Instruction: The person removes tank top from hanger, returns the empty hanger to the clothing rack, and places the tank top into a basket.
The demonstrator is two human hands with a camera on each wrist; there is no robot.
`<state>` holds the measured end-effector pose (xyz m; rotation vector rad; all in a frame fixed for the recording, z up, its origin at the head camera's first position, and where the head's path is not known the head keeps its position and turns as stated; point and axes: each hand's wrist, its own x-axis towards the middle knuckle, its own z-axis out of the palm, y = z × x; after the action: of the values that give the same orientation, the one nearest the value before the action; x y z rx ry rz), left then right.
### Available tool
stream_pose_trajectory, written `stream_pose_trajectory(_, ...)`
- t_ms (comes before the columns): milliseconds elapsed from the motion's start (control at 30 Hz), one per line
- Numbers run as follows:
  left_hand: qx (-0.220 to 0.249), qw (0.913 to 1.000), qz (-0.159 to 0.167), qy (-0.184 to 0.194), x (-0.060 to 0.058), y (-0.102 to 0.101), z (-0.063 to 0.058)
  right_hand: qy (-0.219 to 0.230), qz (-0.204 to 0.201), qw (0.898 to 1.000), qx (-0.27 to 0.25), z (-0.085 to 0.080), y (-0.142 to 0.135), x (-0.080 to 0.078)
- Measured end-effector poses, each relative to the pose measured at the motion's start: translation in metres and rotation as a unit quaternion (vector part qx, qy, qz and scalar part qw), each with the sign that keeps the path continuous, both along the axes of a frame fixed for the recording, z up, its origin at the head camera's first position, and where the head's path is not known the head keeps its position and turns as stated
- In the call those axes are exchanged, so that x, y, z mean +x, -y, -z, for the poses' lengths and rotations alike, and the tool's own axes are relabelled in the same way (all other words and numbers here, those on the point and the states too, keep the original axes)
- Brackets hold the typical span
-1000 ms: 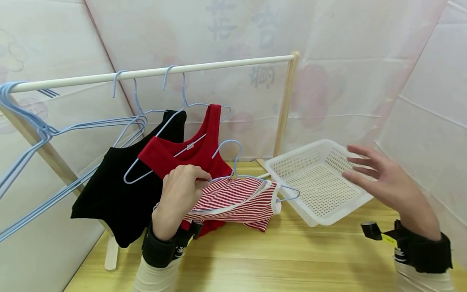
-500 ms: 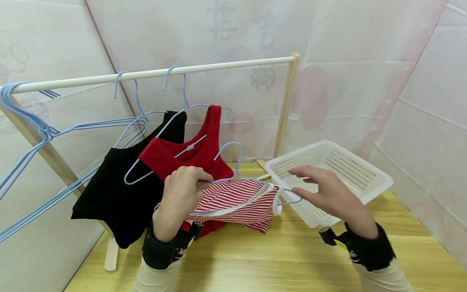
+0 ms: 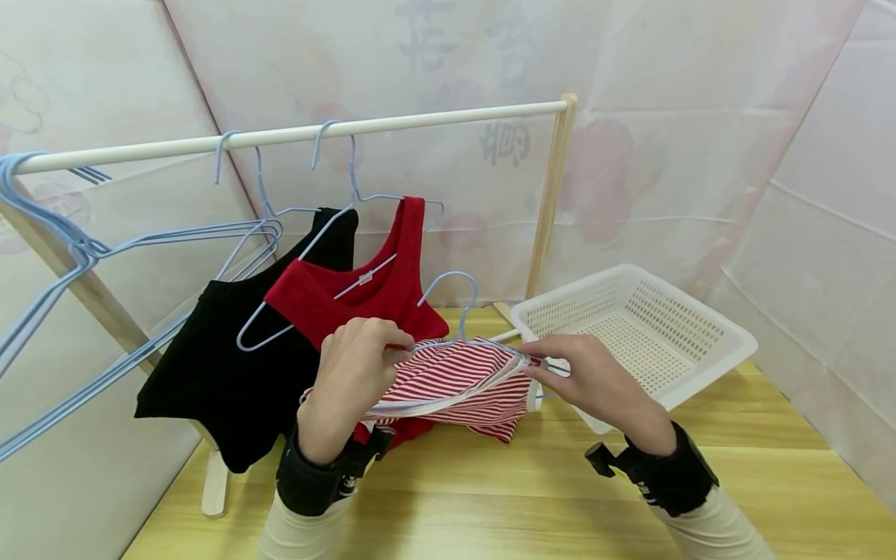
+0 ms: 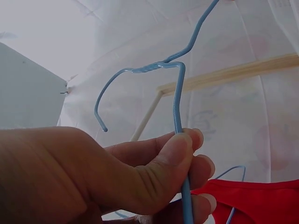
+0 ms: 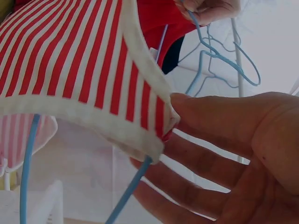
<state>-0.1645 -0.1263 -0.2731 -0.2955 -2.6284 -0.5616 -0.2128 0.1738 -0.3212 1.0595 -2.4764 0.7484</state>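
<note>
A blue wire hanger (image 3: 467, 311) carries a red-and-white striped sleeveless top (image 3: 448, 381) over the table's middle. My left hand (image 3: 357, 373) pinches the hanger's shoulder wire between thumb and fingers, as the left wrist view shows close up. On the other side, my right hand (image 3: 595, 373) pinches the top's white-edged shoulder strap (image 5: 161, 109) near the hanger's right end. In the right wrist view the hanger wire comes out below the strap's edge. The left end of the top is partly hidden behind my left hand.
A white rail (image 3: 420, 119) on wooden legs holds a black top (image 3: 259, 358) and a red tank top (image 3: 364, 288) on hangers. Several bare blue hangers (image 3: 63, 241) hang at its left end. A white plastic basket (image 3: 728, 350) stands right on the wooden table (image 3: 504, 498).
My right hand has come left from over the basket to the striped top and taken hold of its right strap. My left hand has kept its grip on the hanger.
</note>
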Motion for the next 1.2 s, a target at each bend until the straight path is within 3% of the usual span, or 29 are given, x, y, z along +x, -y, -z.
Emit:
stream_pose_trajectory(367, 0.001, 1.0000, 0.006, 0.005, 0.001, 0.004, 0.000, 0.025, 0.001, 1.000, -0.006, -0.002, -0.003, 0.005)
stream_pose_trajectory(1200, 0.028, 0.9994, 0.007, 0.019, 0.004, 0.036, -0.012, 0.061, 0.000, 0.998, 0.001, -0.010, -0.018, 0.001)
